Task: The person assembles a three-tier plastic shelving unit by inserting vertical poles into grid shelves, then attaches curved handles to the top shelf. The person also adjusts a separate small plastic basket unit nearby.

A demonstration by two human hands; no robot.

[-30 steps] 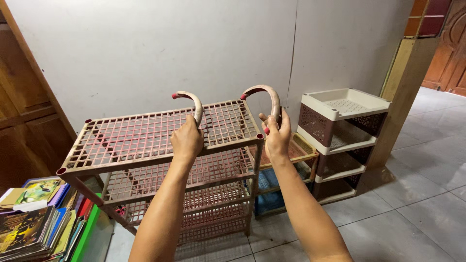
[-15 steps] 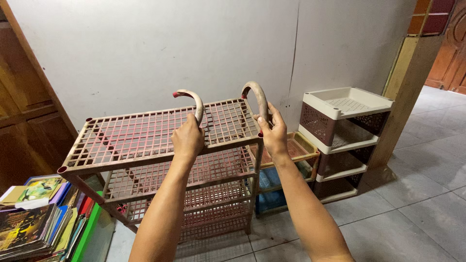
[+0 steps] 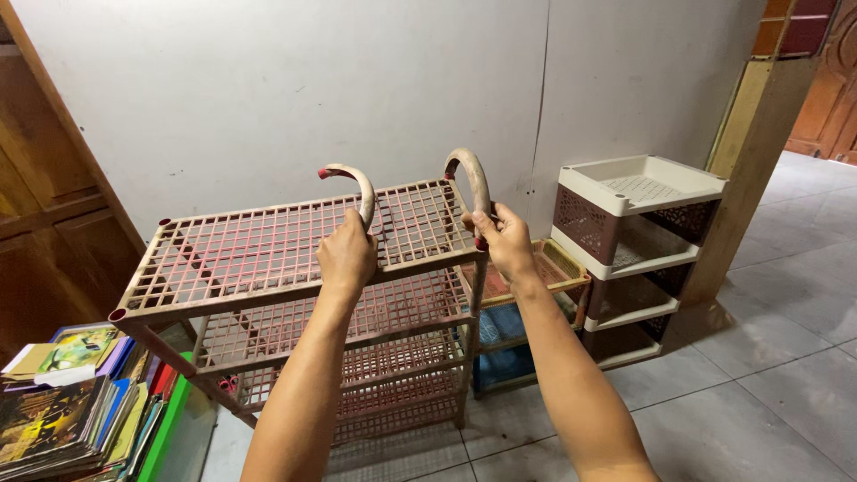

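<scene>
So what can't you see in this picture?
- Head view: the lower ends of both curved pieces, hidden by the left hand and right hand.
- The rack's feet, behind the arms.
- The book stack, cut off by the picture's left and bottom edges.

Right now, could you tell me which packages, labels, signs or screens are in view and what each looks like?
No packages, signs or screens show.
Stack of books and magazines: bottom left on the floor beside the pink rack, flat, with colourful printed covers, the top one green and yellow.
</scene>
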